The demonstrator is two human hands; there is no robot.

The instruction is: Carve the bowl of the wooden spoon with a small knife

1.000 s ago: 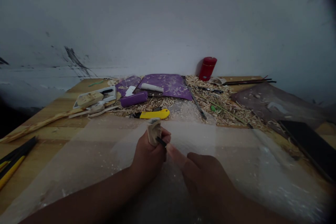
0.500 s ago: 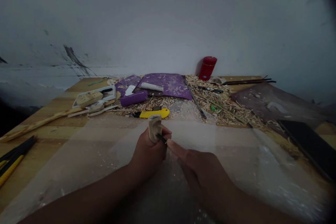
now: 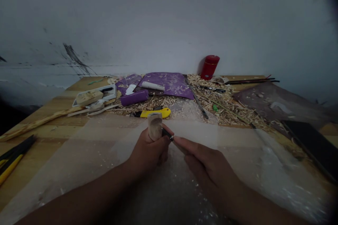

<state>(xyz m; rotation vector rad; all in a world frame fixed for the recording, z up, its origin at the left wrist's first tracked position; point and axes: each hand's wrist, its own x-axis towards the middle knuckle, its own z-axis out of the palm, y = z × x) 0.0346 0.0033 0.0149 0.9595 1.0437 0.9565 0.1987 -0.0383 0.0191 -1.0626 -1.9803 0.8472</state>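
A small pale wooden block (image 3: 154, 126) with a hollow in its face stands upright in my left hand (image 3: 149, 149), whose fingers wrap round its lower part. My right hand (image 3: 208, 160) grips a carving tool (image 3: 168, 134) with a dark metal shaft, index finger stretched along it. The tool's tip is beside the right edge of the block, near my left thumb; its exact contact is hard to make out. Just behind the block lies a yellow utility knife (image 3: 158, 113).
Wood shavings (image 3: 235, 109) cover the table's back. Around them are a purple sheet (image 3: 169, 82), purple roll (image 3: 134, 98), white tray (image 3: 113, 93), red canister (image 3: 210, 67) and thin rods. A black phone-like slab (image 3: 311, 147) lies right; yellow-black pliers-like handles (image 3: 13, 161) lie left.
The tool has moved from the block's face out to its right side, showing more of its shaft. My right hand has shifted slightly right; the block has turned a little.
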